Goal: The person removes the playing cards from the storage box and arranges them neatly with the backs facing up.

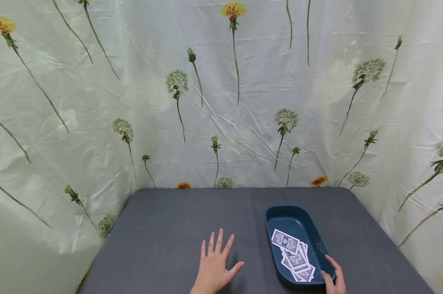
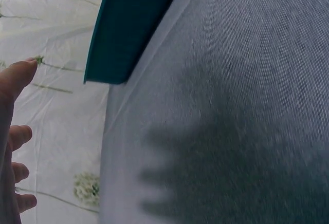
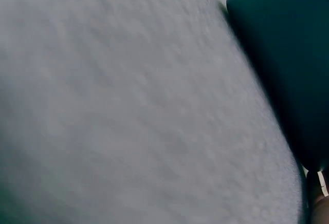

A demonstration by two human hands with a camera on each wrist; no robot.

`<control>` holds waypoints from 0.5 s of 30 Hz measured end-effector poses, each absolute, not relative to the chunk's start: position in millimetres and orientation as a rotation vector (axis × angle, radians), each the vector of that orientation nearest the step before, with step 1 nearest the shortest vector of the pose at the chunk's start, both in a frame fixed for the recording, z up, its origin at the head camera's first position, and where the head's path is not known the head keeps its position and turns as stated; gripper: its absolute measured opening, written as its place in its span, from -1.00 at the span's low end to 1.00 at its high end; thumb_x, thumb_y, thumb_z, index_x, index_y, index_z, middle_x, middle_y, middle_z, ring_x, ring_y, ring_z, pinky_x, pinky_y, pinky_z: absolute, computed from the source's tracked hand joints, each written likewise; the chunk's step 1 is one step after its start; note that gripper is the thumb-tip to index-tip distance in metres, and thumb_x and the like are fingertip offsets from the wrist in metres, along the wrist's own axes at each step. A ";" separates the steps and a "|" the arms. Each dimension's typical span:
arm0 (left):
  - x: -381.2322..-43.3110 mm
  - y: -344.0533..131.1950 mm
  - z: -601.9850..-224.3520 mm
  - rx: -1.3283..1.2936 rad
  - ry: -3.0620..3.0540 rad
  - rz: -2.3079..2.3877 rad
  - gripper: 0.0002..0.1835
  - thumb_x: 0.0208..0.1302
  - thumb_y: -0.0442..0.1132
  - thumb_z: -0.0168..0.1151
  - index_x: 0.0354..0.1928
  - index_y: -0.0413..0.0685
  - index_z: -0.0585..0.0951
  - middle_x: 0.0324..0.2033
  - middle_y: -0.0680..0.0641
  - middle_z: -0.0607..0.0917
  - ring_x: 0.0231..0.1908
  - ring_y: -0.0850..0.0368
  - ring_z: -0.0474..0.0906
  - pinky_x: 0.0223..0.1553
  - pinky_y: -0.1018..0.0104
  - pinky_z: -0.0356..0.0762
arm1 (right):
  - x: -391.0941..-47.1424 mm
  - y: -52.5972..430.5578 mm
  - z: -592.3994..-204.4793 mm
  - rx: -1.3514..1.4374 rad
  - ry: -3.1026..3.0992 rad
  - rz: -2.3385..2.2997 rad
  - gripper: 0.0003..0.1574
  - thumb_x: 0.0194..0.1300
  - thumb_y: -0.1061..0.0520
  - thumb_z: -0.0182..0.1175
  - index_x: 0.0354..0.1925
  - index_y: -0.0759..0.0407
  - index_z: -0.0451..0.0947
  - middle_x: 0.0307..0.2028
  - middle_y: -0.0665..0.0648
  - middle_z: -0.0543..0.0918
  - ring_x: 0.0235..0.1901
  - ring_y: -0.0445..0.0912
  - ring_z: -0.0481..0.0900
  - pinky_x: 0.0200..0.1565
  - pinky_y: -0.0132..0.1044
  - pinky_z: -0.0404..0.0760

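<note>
A dark teal tray (image 1: 292,221) with rounded corners is on the right part of the table. Inside it lies a loose, overlapping heap of playing cards (image 1: 296,261), with patterned backs showing. My right hand (image 1: 336,281) grips the tray's near right corner, fingers over the rim. In the right wrist view the tray's outer wall (image 3: 288,59) fills the upper right, and only a bit of the hand (image 3: 321,211) shows. To the left of the tray, my left hand (image 1: 215,263) hovers over the table with fingers spread, holding nothing. Its shadow falls on the cloth in the left wrist view.
A dark grey cloth covers the table (image 1: 177,228). Behind it and along both sides hangs a pale curtain (image 1: 206,122) printed with dandelions. The table's far edge meets the curtain's lower part.
</note>
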State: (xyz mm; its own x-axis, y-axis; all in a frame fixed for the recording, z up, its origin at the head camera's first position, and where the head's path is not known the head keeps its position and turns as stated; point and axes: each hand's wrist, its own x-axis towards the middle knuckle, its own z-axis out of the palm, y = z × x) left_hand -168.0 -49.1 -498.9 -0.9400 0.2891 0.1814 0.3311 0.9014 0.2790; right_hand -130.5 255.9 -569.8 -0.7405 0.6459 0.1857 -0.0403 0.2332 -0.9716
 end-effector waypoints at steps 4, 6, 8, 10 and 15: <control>-168.4 -37.8 -495.6 -0.522 -2.956 -0.478 -0.17 0.07 0.49 -0.20 0.32 0.23 0.23 0.35 -0.15 0.17 0.31 -0.23 0.11 0.15 -0.29 0.09 | -125.6 252.1 -574.2 -0.517 -1.880 1.588 -0.44 0.09 0.44 -0.05 -0.08 -0.13 0.43 -0.25 -0.56 0.34 -0.21 -0.68 0.28 -0.19 -0.78 0.20; -169.4 -28.8 -492.2 -0.556 -2.976 -0.500 -0.17 0.07 0.49 -0.19 0.32 0.24 0.22 0.36 -0.13 0.16 0.32 -0.22 0.09 0.16 -0.30 0.08 | -123.5 251.0 -576.8 -0.501 -1.867 1.604 -0.46 0.10 0.41 -0.05 -0.10 -0.17 0.41 -0.25 -0.53 0.34 -0.23 -0.68 0.29 -0.22 -0.78 0.21; -171.1 -17.2 -488.4 -0.609 -2.998 -0.501 -0.17 0.06 0.49 -0.19 0.33 0.26 0.20 0.36 -0.12 0.15 0.33 -0.20 0.08 0.18 -0.29 0.07 | -121.8 250.4 -579.7 -0.448 -1.825 1.629 -0.50 0.14 0.39 -0.04 -0.10 -0.17 0.42 -0.24 -0.48 0.37 -0.24 -0.65 0.33 -0.23 -0.79 0.24; -173.0 -3.8 -484.8 -0.692 -3.008 -0.469 -0.18 0.07 0.49 -0.22 0.34 0.29 0.17 0.37 -0.09 0.14 0.34 -0.17 0.07 0.19 -0.26 0.08 | -121.3 249.2 -582.3 -0.377 -1.770 1.634 -0.54 0.17 0.38 -0.05 -0.11 -0.12 0.44 -0.23 -0.43 0.41 -0.23 -0.61 0.37 -0.21 -0.79 0.26; -176.3 35.0 -482.5 -0.980 -2.899 -0.275 -0.22 0.13 0.46 -0.25 0.36 0.31 0.11 0.38 -0.01 0.13 0.33 -0.06 0.13 0.19 -0.10 0.21 | -121.0 246.3 -585.7 -0.292 -1.687 1.638 -0.60 0.24 0.31 -0.05 -0.12 -0.17 0.46 -0.21 -0.40 0.46 -0.26 -0.57 0.43 -0.22 -0.79 0.30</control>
State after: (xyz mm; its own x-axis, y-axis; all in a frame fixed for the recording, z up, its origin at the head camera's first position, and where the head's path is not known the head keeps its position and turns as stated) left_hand -176.3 35.0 -482.5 -0.7943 0.5952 0.1221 0.6075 0.7806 0.1467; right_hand -121.0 246.3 -585.7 -0.6902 0.6329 0.3509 -0.3319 0.1540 -0.9307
